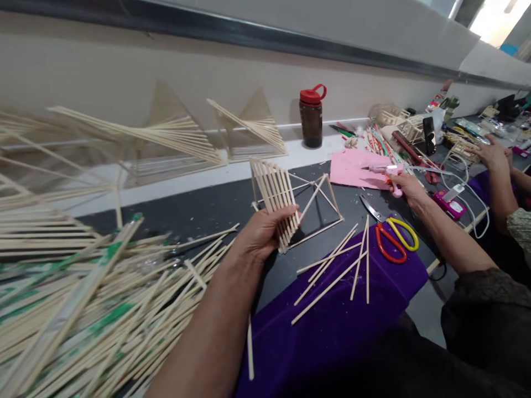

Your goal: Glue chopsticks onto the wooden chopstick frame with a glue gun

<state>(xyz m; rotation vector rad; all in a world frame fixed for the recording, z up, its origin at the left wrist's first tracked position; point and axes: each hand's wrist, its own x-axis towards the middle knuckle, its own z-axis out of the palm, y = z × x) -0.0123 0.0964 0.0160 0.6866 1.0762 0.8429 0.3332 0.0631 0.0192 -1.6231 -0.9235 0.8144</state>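
Note:
My left hand (pixel 265 229) grips a small wooden stick frame (pixel 271 190) by its slatted side, the thumb pressed over the parallel sticks. The rest of the frame is an open box of thin sticks, reaching right over the dark table. My right hand (pixel 409 188) is wrapped around the handle of a pink glue gun (pixel 384 170), its nozzle pointing left over a pink cloth (pixel 348 172). Scissors (pixel 392 237) with one red and one yellow handle lie below it. Several loose sticks (pixel 332 276) rest on the purple cloth (pixel 344 326) and the table.
A big pile of chopsticks (pixel 124 309), some in wrappers, covers the left. Twisted stick models (pixel 178 141) stand along the wall. A brown bottle (pixel 311 121) with a red lid stands behind. A purple power strip (pixel 449 204) with cables sits right, near another person's hands (pixel 493 155).

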